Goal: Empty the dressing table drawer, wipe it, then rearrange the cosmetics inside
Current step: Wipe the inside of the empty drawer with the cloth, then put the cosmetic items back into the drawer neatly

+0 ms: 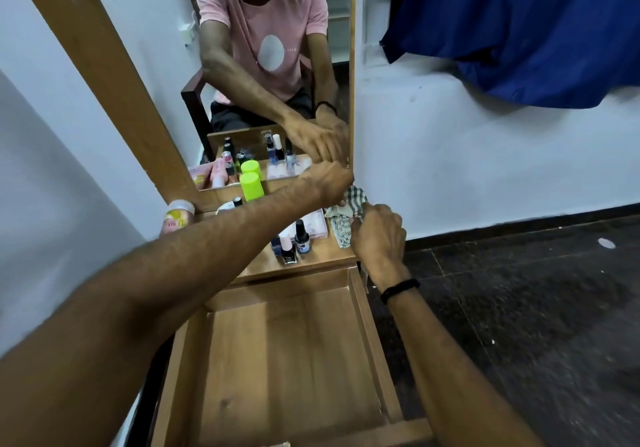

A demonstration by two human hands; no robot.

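The wooden drawer (367, 335) is pulled out below me and holds nothing. On the dressing table top (322, 261) stand small nail polish bottles (294, 240), a bright green bottle (251, 186), a pink palette (317, 226) and a pink jar (178, 218) at the left corner. A checked cloth (348, 216) lies bunched at the top's right back corner. My left hand (330, 183) reaches across and grips the cloth's upper part. My right hand (379, 235) holds its lower right side.
A tall wood-framed mirror (270, 65) stands behind the top and reflects a seated person in a pink shirt. White walls flank the table. A blue curtain (519, 30) hangs at upper right. Dark tiled floor (519, 308) lies to the right.
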